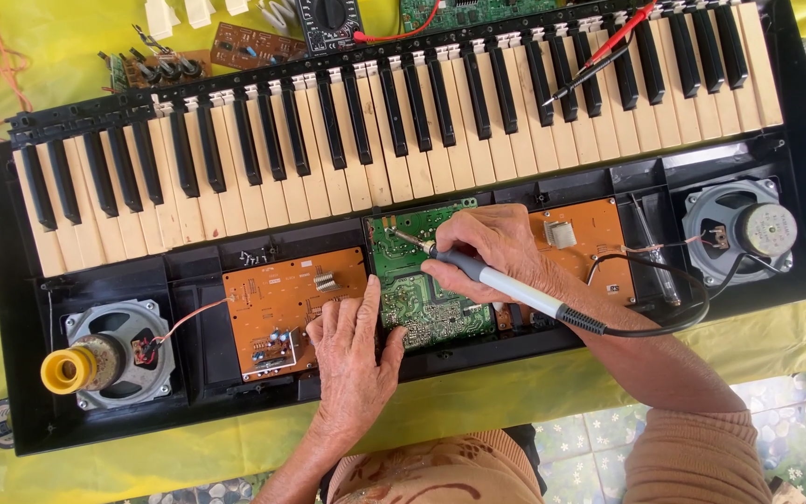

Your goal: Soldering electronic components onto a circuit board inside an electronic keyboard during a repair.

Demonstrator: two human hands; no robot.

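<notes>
Right hand (496,250) closed on soldering iron (478,271), tip on green board (422,299); left hand (352,350) flat, empty, steadying. Slip risks bridging adjacent joints.

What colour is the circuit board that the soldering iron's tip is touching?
Green, seen in the head view: the circuit board under the soldering iron sits between two orange boards.
</notes>
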